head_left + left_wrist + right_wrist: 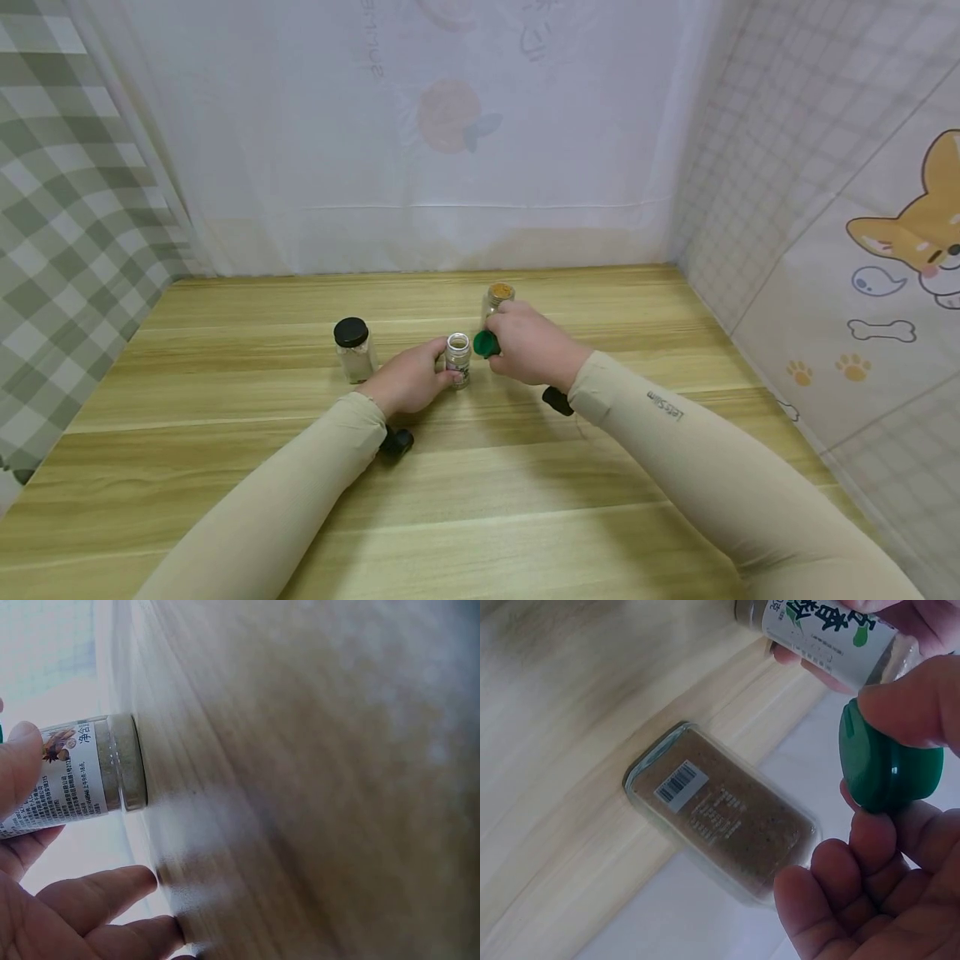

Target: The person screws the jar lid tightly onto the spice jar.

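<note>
A small spice bottle (pixel 458 367) stands on the table with its mouth uncovered. My left hand (pixel 408 379) grips it between thumb and fingers; its printed label (pixel 71 776) shows in the left wrist view. Just to the right, my right hand (pixel 536 342) pinches a green cap (pixel 891 761) between thumb and fingers. The cap is off the bottle and tilted, its hollow side facing the bottle in the head view. Behind the right hand stands a square-sided glass jar (pixel 724 814) of brown seasoning with an orange-brown top, partly hidden by that hand in the head view.
A jar with a black lid (pixel 351 333) and pale contents stands left of my left hand. The wooden table (pixel 465 533) ends at a white cloth wall (pixel 300 167) at the back and a printed wall (pixel 847 275) on the right.
</note>
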Motion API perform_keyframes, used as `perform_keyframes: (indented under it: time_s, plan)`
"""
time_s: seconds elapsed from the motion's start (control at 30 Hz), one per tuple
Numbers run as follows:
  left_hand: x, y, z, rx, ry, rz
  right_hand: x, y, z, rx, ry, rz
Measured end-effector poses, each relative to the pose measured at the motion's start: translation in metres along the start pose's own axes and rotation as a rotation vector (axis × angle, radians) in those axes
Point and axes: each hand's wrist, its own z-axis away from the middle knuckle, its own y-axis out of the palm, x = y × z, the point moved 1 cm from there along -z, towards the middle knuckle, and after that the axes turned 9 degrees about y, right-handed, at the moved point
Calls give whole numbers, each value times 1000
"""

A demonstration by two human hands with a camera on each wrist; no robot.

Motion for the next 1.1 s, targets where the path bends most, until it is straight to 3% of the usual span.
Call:
perform_keyframes:
  time_s: [0.3,1.1]
  plan:
    - [0,0,0,2,-1,13,6,1,-3,23,8,18]
    - [-2,0,-1,14,-17,18,6,1,-3,-16,-5,0]
